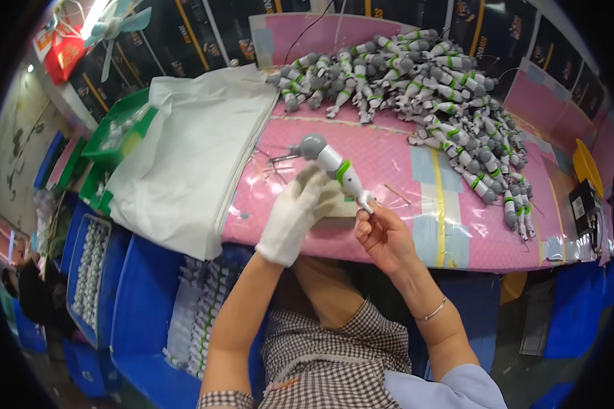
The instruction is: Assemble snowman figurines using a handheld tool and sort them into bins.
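Observation:
A toy robot arm (329,158) with a grey ball end, white segments and a green band is held tilted over the pink table. At its small white tip, my bare right hand (387,235) pinches it between thumb and fingers. My left hand (290,217), in a white glove, is right beside and partly behind the arm's middle. Its fingers are blurred and partly covered, so I cannot make out whether they grip it. Thin metal tools (280,161) lie on the table by the grey ball.
Many similar toy arms (450,95) are heaped across the table's back and right. A white sheet (184,136) covers the left side. Green bins (119,129) stand beyond it; blue crates (140,307) with parts are below left. A thin stick (397,193) lies on the pink table surface (382,157).

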